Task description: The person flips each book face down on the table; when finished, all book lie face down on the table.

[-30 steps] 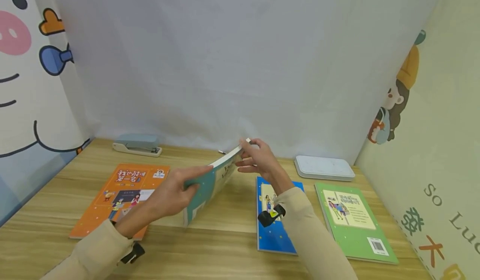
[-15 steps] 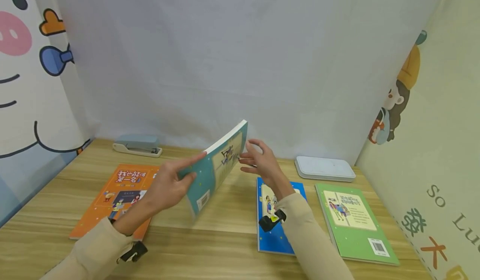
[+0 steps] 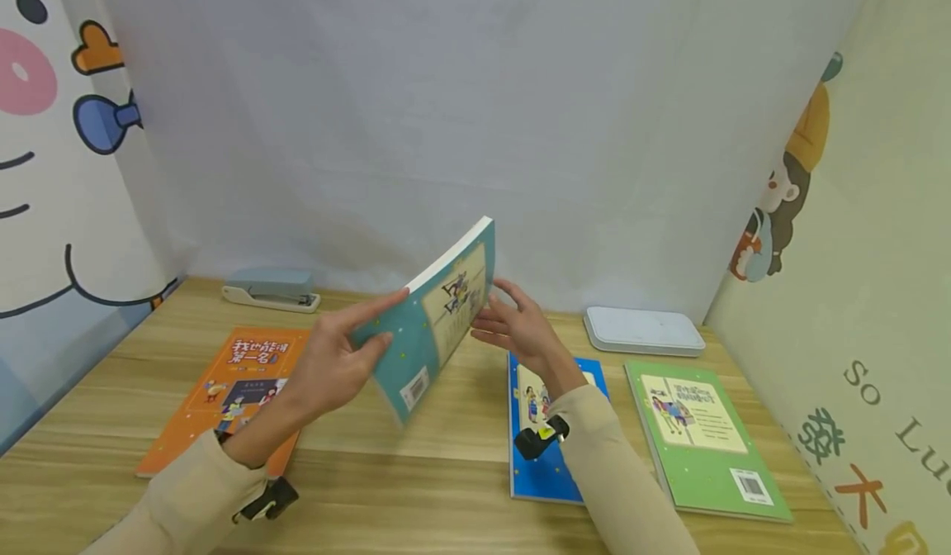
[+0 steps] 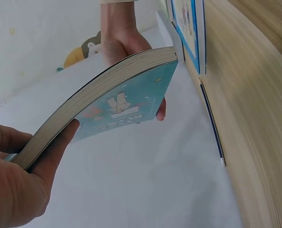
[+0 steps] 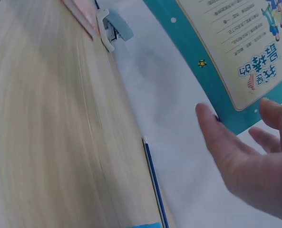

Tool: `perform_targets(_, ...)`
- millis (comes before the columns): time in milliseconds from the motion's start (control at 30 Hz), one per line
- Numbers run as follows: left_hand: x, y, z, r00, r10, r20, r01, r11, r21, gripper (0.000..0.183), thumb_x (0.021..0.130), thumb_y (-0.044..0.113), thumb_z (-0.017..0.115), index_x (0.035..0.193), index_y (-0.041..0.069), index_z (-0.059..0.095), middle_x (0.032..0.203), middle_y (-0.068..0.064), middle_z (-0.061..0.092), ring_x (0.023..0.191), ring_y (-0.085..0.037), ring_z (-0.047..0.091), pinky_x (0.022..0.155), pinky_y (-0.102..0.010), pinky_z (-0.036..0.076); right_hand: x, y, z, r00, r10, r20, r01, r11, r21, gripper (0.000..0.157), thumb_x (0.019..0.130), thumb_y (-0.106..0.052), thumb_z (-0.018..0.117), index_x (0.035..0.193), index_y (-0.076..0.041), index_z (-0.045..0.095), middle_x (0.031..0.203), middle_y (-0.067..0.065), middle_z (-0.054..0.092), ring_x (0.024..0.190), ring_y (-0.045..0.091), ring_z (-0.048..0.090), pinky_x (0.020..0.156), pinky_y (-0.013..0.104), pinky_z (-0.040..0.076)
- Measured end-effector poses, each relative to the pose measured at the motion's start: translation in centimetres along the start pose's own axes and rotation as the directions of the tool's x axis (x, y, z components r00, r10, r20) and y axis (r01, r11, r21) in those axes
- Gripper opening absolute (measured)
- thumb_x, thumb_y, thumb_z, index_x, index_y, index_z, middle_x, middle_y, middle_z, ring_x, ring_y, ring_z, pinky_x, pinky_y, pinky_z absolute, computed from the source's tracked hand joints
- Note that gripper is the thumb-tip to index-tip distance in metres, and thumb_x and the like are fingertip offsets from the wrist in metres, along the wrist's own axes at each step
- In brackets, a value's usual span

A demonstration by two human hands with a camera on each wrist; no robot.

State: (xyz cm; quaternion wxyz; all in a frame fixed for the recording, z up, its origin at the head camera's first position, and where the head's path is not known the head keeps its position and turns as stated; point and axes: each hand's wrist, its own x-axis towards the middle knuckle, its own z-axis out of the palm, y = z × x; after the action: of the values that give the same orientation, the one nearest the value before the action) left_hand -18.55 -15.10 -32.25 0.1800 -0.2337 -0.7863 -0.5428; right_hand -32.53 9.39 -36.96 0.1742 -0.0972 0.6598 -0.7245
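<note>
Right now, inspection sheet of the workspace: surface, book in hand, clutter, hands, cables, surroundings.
Surface: wood-grain table.
Job: teal paperback, tilted, raised off the table, barcode side facing the head camera.
Clutter: orange book at left; blue book and green book at right; stapler at back left; white case at back right; slim pen or pencil along the back edge.
Hands: left hand pinches the teal paperback; right hand at its far side, contact unclear.
Cables: nothing seen.
Surroundings: pale sheet behind; cartoon-print panel left, lettered panel right.
</note>
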Motion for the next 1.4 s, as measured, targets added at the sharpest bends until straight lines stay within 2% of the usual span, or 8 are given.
perform_targets(233,0.0,0.6,0.3,1.0,-0.002,0.002,0.002,1.0,-0.022,0.051,0.092,-0.016,0.051,0.141,0.0,0.054,0.133,-0.033,0.059,0.097,-0.042,0.072,0.067,-0.032,0.061,0.0,0.4,0.1,0.994,0.0,0.106,-0.023,0.975,0.222,0.056,0.107,-0.012,0.044,0.158,-0.027,0.024,0.099,0.003,0.068,0.1,0.019,0.068,0.1,0.044,0.053)
perform_targets(400,-0.1,0.8,0.3,1.0,0.004,0.01,-0.004,1.0,-0.026,0.052,0.092,-0.016,0.05,0.142,0.0,0.054,0.134,-0.033,0.058,0.099,-0.044,0.071,0.069,-0.034,0.062,-0.1,0.8,0.2,0.987,-0.013,0.158,-0.03,0.963,0.268,0.052,0.108,-0.012,0.039,0.156,-0.027,0.027,0.101,0.001,0.067,0.101,0.019,0.067,0.089,0.039,0.058)
perform_targets(700,-0.2,0.9,0.5,0.998,-0.048,0.038,0.05,0.998,-0.033,0.052,0.092,-0.015,0.052,0.141,0.001,0.054,0.133,-0.033,0.059,0.099,-0.044,0.071,0.069,-0.035,0.062,-0.1,1.3,0.4,0.995,0.025,0.101,-0.052,0.961,0.273,0.048,0.106,-0.005,0.039,0.15,-0.024,0.032,0.103,0.005,0.056,0.097,0.021,0.064,0.085,0.04,0.059)
perform_targets(867,-0.2,0.9,0.6,0.998,-0.058,0.037,0.059,0.998,-0.02,0.064,0.092,-0.015,0.049,0.151,0.008,0.044,0.142,-0.032,0.052,0.102,-0.045,0.07,0.071,-0.034,0.062,-0.1,1.7,0.6,0.997,0.036,0.068,-0.053,0.962,0.267,0.044,0.106,-0.004,0.038,0.146,-0.022,0.034,0.103,0.006,0.055,0.095,0.021,0.064,0.082,0.041,0.06)
perform_targets(1000,-0.2,1.0,0.8,0.997,-0.08,0.02,0.08,0.997,0.011,0.075,0.091,-0.016,0.047,0.157,0.015,0.033,0.149,-0.03,0.045,0.103,-0.045,0.07,0.061,-0.029,0.06,-0.1,2.0,0.8,0.999,0.049,0.018,-0.052,0.964,0.262,0.041,0.106,-0.003,0.039,0.142,-0.022,0.036,0.099,0.007,0.055,0.091,0.019,0.064,0.084,0.044,0.059)
perform_targets(1067,-0.1,1.0,0.9,0.996,-0.089,0.018,0.088,0.995,0.043,0.076,0.091,-0.016,0.047,0.158,0.016,0.031,0.151,-0.03,0.042,0.093,-0.043,0.072,0.05,-0.026,0.055,-0.2,2.1,0.9,0.998,0.056,-0.004,-0.053,0.963,0.263,0.041,0.106,-0.002,0.04,0.142,-0.022,0.036,0.098,0.007,0.056,0.091,0.019,0.064,0.089,0.048,0.058)
perform_targets(1233,0.0,1.1,0.6,0.996,-0.052,0.065,0.043,0.99,0.134,0.069,0.092,-0.016,0.048,0.153,0.013,0.04,0.145,-0.03,0.05,0.094,-0.043,0.073,0.05,-0.025,0.049,-0.2,2.2,0.9,0.998,0.062,-0.021,-0.053,0.95,0.307,0.042,0.105,-0.002,0.041,0.142,-0.022,0.035,0.1,0.008,0.057,0.096,0.022,0.065,0.104,0.061,0.045)
perform_targets(1400,0.5,1.3,0.0,0.987,-0.029,0.159,-0.004,0.979,0.203,0.06,0.091,-0.015,0.051,0.147,0.008,0.048,0.143,-0.029,0.052,0.104,-0.042,0.07,0.056,-0.025,0.052,-0.4,2.2,0.6,0.998,0.058,-0.023,-0.047,0.94,0.338,0.043,0.105,-0.002,0.041,0.143,-0.021,0.033,0.107,0.01,0.057,0.103,0.025,0.064,0.108,0.065,0.039)
